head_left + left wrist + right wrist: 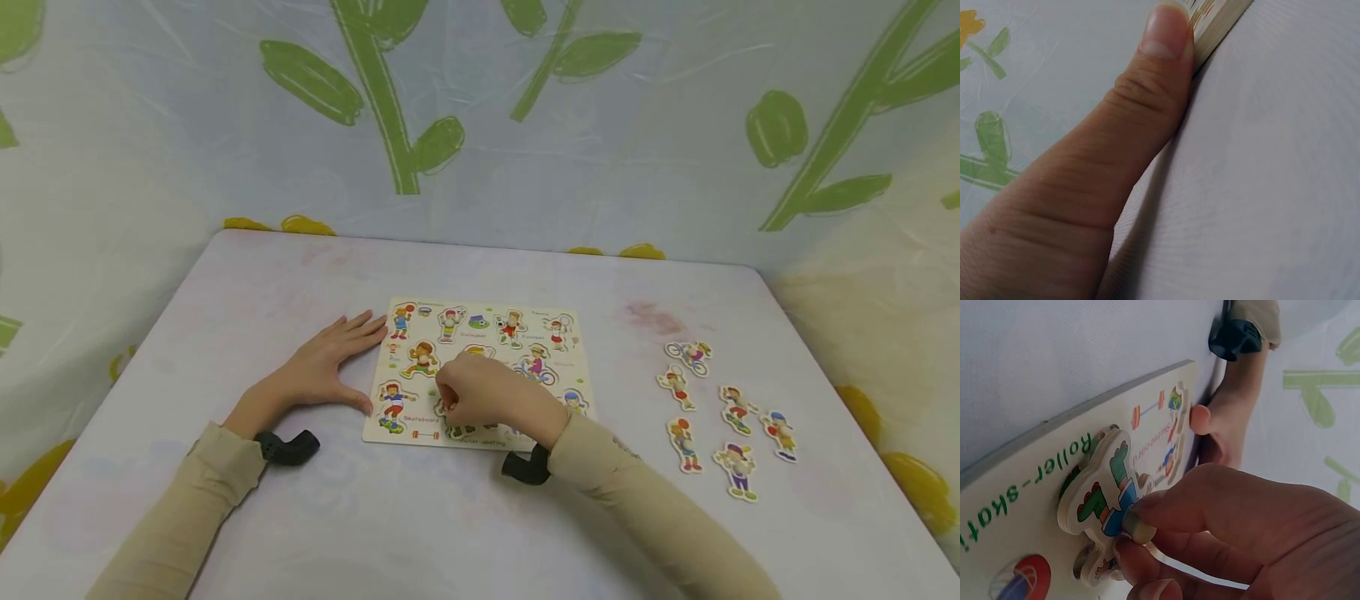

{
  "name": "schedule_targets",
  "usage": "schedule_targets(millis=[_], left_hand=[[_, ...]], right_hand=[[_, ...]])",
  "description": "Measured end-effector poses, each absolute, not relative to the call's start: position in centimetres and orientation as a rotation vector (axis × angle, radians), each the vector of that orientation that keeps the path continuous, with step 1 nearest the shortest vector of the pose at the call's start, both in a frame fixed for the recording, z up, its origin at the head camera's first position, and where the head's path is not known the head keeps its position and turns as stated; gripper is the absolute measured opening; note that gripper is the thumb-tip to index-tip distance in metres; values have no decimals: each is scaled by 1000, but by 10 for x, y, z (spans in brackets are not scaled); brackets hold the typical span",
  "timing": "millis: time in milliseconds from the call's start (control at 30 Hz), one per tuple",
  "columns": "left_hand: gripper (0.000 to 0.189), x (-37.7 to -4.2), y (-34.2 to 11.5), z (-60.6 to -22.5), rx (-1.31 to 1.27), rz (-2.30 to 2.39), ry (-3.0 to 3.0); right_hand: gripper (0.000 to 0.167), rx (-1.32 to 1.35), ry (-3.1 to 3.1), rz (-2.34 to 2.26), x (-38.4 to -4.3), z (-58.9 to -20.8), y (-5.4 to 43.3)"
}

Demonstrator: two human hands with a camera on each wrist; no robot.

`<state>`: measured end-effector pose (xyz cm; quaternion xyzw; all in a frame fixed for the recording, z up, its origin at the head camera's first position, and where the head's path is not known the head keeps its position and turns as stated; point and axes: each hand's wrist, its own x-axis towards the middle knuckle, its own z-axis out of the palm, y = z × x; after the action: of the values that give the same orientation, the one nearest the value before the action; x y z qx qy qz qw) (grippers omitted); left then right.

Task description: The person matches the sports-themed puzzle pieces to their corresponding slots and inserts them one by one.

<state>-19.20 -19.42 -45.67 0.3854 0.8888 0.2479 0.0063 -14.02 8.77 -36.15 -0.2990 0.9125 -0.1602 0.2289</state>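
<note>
Head view, nearest first: two beige sleeves point(183, 508) lie over the pale, pink-tinged surface point(420, 525), a curved black device point(288, 448) at each wrist. Of the two hands, the right hand point(483, 390) bends over the near part of a cream rectangular wooden puzzle board point(573, 377). Right wrist view shows its thumb and fingers pinching a round wooden knob point(1141, 531) on a flat figure-shaped wooden piece point(1100, 501) with green skates and blue shorts, raised over the board beside green "Roller-skati" lettering point(1029, 481); whether any edge touches, I cannot tell. The left hand point(326, 364) is spread wide, its thumb point(1166, 37) touching the board's left edge.

On the right, well apart from the board, lie six loose colourful flat pieces: a purple-trousered baseball player point(737, 472) nearest, then a basketball player point(684, 444), a blue-capped figure point(780, 436), a red-shirted figure point(736, 409), a tennis player point(677, 386) and a pink-topped cyclist point(692, 357) farthest. Beyond the surface's far edge hangs a white sheet point(622, 167) with green leaves point(311, 82).
</note>
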Motion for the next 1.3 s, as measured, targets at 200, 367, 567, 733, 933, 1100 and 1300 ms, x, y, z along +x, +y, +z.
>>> schedule_targets(millis=[200, 367, 567, 733, 933, 1100, 1300], left_hand=[[119, -191, -195, -456, 1222, 790, 2792], [119, -190, -195, -456, 1213, 779, 2789], [120, -190, -196, -456, 1195, 772, 2783], [120, -192, -195, -456, 1192, 762, 2782], [120, -192, -195, -456, 1196, 775, 2781], [120, -192, -195, -456, 1199, 768, 2785], [119, -192, -197, -456, 1225, 788, 2789]], right_hand=[[19, -836, 2518, -443, -146, -371, 83], [19, -824, 2512, -464, -149, -374, 81], [19, -793, 2515, -434, -146, -372, 79], [20, -785, 2517, -409, -144, -369, 79], [22, -837, 2550, -275, -142, -369, 75], [23, -932, 2592, -161, -141, -371, 73], [22, -931, 2578, -227, -141, -373, 75]])
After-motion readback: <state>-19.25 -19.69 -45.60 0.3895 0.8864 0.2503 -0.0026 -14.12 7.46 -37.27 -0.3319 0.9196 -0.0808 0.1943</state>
